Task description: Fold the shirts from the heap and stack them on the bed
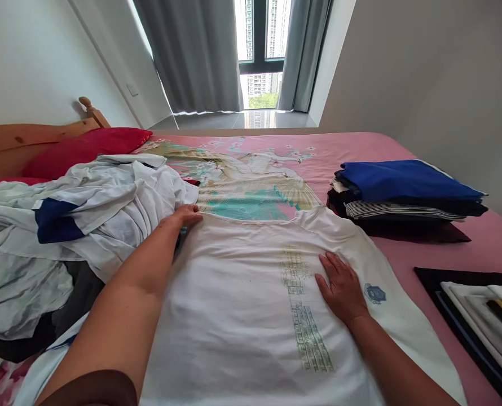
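Note:
A white T-shirt (242, 293) lies spread out on the bed, its neckline toward the window. Green and yellow print runs down its front, and a blue-grey badge sits on the sleeve at right. At the shirt's far left shoulder, my left hand (186, 217) has its fingers closed on the fabric, with the fingertips partly hidden. My right hand (339, 285) rests flat on the shirt front, fingers extended, between the print and the badge.
Left of the shirt is a loose heap of white clothes (119, 192). Folded clothes topped with blue (407, 180) are stacked at right, and another folded pile (479, 321) lies nearer. A red pillow (94, 148) rests by the wooden headboard (5, 146). Pink bedding (356, 146) lies beyond.

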{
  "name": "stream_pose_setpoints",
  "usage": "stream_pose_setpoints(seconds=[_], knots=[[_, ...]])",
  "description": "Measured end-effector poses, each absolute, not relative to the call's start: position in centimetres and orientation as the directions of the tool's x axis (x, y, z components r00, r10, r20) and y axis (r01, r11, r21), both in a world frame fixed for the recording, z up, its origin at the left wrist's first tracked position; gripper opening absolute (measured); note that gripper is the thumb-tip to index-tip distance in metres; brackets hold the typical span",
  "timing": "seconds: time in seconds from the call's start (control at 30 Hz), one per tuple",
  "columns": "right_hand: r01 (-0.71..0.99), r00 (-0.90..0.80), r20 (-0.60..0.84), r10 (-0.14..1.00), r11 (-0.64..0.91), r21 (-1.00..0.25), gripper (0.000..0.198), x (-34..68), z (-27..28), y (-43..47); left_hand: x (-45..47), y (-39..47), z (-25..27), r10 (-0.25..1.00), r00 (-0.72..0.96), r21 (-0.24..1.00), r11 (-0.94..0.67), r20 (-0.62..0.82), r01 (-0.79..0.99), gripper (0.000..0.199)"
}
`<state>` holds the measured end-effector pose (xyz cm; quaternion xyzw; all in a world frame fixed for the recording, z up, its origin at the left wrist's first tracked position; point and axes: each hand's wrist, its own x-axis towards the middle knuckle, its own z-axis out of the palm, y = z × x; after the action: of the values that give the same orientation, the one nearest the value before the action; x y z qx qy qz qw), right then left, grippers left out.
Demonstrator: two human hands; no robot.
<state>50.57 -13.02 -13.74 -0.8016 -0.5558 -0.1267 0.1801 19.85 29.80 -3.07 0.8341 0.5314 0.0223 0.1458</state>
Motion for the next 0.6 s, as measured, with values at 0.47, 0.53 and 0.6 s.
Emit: stream_pose_setpoints(seconds=[0.47, 0.53, 0.6], knots=[[0.938, 0.346, 0.399, 0.849, -0.322, -0.126, 0.049, 50.6, -13.8, -13.1, 17.9, 30.0, -5.5, 0.972, 0.233, 0.386, -0.2, -0.04, 0.9, 0.032], [0.939, 0.342, 0.402, 0.849, -0.318, -0.127, 0.049, 50.6, -13.8, -13.1, 17.8, 29.5, -5.5, 0.976, 0.213, 0.413, -0.18, -0.034, 0.893, 0.033], [0.94, 0.339, 0.405, 0.849, -0.316, -0.125, 0.049, 50.6, -13.8, -13.1, 17.7, 29.1, -5.6, 0.983, 0.175, 0.446, -0.13, -0.062, 0.886, 0.035]])
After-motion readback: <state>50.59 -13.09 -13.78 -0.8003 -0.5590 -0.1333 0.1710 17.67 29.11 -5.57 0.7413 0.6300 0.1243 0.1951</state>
